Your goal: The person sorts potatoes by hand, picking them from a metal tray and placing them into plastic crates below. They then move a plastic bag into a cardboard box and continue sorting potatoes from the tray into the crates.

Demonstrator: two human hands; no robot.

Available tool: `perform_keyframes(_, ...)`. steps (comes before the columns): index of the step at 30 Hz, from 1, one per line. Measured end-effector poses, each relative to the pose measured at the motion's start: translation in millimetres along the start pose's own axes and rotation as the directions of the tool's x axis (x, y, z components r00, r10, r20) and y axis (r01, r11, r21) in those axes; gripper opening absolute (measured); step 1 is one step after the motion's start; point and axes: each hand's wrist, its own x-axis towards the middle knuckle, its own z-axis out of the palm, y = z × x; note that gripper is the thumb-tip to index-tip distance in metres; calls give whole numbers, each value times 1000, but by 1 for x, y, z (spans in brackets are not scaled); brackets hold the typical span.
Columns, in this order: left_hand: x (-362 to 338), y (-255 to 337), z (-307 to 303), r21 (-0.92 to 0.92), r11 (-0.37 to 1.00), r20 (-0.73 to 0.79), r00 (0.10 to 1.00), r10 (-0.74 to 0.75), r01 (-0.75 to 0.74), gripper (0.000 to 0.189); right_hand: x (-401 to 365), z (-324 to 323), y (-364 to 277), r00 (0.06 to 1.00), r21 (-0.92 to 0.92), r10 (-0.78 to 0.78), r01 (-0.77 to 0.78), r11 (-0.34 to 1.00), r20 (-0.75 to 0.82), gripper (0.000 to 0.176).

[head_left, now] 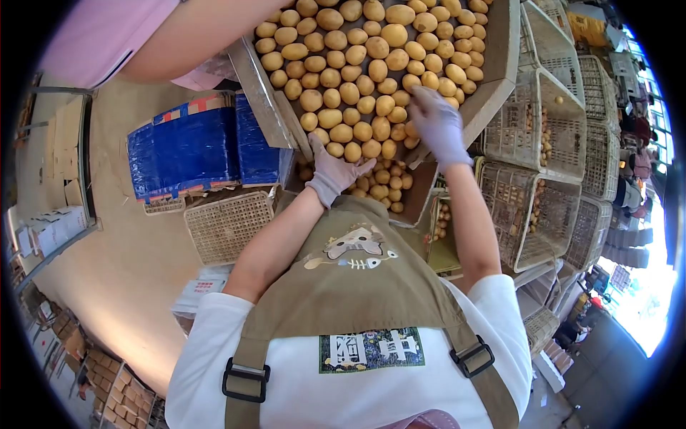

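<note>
Many round yellow-brown fruits (377, 69) lie spread over a tray with raised side walls (493, 100). My left hand (334, 171), in a pale glove, is at the tray's near left edge, fingers and thumb apart, holding nothing. My right hand (437, 127), also gloved, is over the fruits at the near right side; its fingers are bent and blurred, and whether they hold a fruit cannot be made out. Below the tray's near edge, between my forearms, a box (418, 204) holds more of the fruits, partly hidden by my apron.
Stacked plastic crates (529, 207), some with fruits, stand at the right. At the left are a blue-covered box (182, 154) and an upturned-looking lattice crate (230, 227). Another person's bare arm (193, 39) reaches in at the upper left.
</note>
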Motion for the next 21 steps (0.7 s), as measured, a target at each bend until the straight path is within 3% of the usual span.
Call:
perform_keyframes(2, -2, 0, -2, 22, 1000, -24, 1000, 6, -5, 108, 20, 42, -7, 982, -22, 135, -134, 991, 131, 39)
perform_keyframes(3, -2, -1, -1, 42, 999, -40, 999, 12, -11, 108, 34, 51, -11, 919, -23, 247, -252, 967, 309, 41)
perform_keyframes(5, -3, -1, 1, 69, 997, -67, 997, 26, -22, 108, 43, 65, -16, 920, -67, 275, -267, 961, 278, 43)
perform_keyframes(6, -4, -1, 2, 75, 997, -78, 996, 31, -25, 109, 51, 66, -13, 877, -100, 297, -280, 955, 379, 49)
perform_keyframes(7, -4, -1, 1, 79, 997, -88, 996, 34, -27, 109, 51, 59, -15, 881, -58, 280, -279, 958, 383, 51)
perform_keyframes(12, -2, 0, -1, 49, 999, -9, 1000, 15, -14, 109, 14, 57, -3, 967, 403, 241, -255, 879, 85, 35)
perform_keyframes(15, -2, 1, -4, 42, 999, 18, 1000, 6, -7, 109, -2, 65, 13, 928, 722, 357, -320, 614, 108, 27)
perform_keyframes(16, -2, 1, -4, 53, 999, 21, 1000, 10, -11, 110, -1, 62, 9, 935, 662, 344, -311, 682, 85, 25)
perform_keyframes(17, -2, 0, -4, 57, 998, 24, 1000, 9, -10, 110, 1, 67, 8, 953, 575, 291, -285, 767, 84, 39)
perform_keyframes(19, 0, -1, -6, 57, 998, 31, 1000, 4, -6, 110, 6, 69, -5, 970, 233, 236, -245, 941, 67, 52)
perform_keyframes(20, -1, 0, -6, 51, 999, 21, 1000, 1, -2, 111, 16, 57, -20, 929, 133, 292, -327, 936, 226, 60)
perform_keyframes(21, -1, 0, -6, 44, 999, 12, 1000, -2, 1, 111, 24, 60, -29, 910, -2, 335, -345, 939, 246, 59)
